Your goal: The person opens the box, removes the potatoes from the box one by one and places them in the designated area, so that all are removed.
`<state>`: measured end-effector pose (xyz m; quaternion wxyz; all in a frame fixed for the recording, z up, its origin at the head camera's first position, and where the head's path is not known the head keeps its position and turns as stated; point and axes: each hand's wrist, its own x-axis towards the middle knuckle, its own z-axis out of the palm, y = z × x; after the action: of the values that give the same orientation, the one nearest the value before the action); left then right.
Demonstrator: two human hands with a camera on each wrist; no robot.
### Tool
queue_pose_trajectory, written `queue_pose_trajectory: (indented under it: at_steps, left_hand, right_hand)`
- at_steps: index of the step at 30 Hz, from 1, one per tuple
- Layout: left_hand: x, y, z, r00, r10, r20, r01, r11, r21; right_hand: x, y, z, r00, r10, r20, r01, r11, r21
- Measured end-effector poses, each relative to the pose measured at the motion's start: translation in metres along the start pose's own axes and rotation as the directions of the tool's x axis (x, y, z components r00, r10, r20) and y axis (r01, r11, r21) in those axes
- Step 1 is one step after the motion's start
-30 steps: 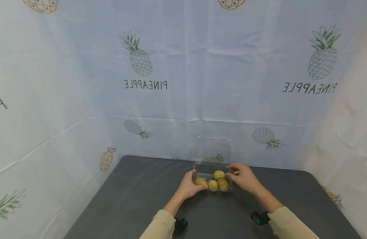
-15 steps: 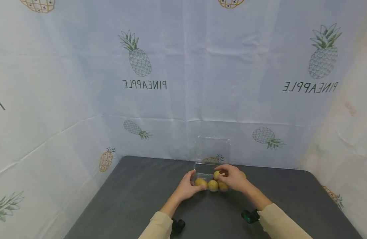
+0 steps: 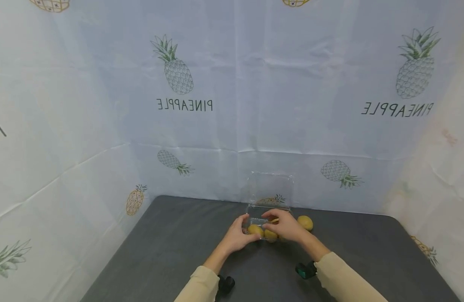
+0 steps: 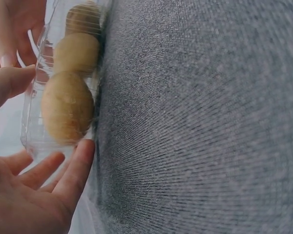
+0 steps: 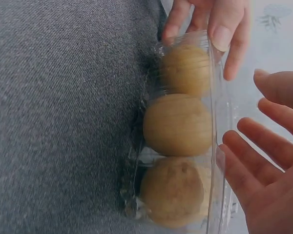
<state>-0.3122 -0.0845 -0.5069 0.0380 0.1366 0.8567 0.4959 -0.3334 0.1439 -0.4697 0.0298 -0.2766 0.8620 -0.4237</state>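
Observation:
A clear plastic clamshell box (image 3: 254,209) stands near the table's far edge, its lid (image 3: 270,184) raised behind it. Along its front wall lie several yellow-brown potatoes (image 5: 178,124). My left hand (image 3: 237,237) grips the box's left front corner, thumb at the rim and fingers against the side, as the left wrist view shows. Over the box reaches my right hand (image 3: 286,226), its fingers loosely bent; in the right wrist view they are spread beside the rim with nothing between them. The potato at the back is mostly hidden by this hand.
One more potato (image 3: 305,223) lies on the dark grey table (image 3: 186,235), just right of the box. A pale curtain with pineapple prints (image 3: 224,84) hangs close behind the table and at both sides. Black devices (image 3: 306,270) sit at both wrists.
My right hand has moved left from the box's right edge to above its middle, uncovering the potato outside on the right. The left hand keeps its grip on the box.

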Motion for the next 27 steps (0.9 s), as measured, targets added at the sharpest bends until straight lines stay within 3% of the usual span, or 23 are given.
queue_pose_trajectory:
  at_steps: [14, 20, 27]
  left_hand:
    - [0.0, 0.001, -0.002, 1.0, -0.007, 0.016, 0.007, 0.999, -0.037]
    - [-0.001, 0.001, -0.002, 1.0, -0.005, 0.016, 0.006, 0.999, -0.035]
    - [0.0, 0.0, -0.002, 1.0, -0.003, 0.01, 0.004, 0.999, -0.04]
  right_hand:
    - [0.019, 0.006, 0.016, 0.992, 0.012, 0.126, -0.008, 1.0, -0.029]
    - [0.021, 0.008, 0.021, 0.985, 0.015, 0.174, -0.019, 1.0, 0.023]
    - [0.027, 0.009, 0.024, 0.981, 0.014, 0.194, -0.008, 0.999, -0.033]
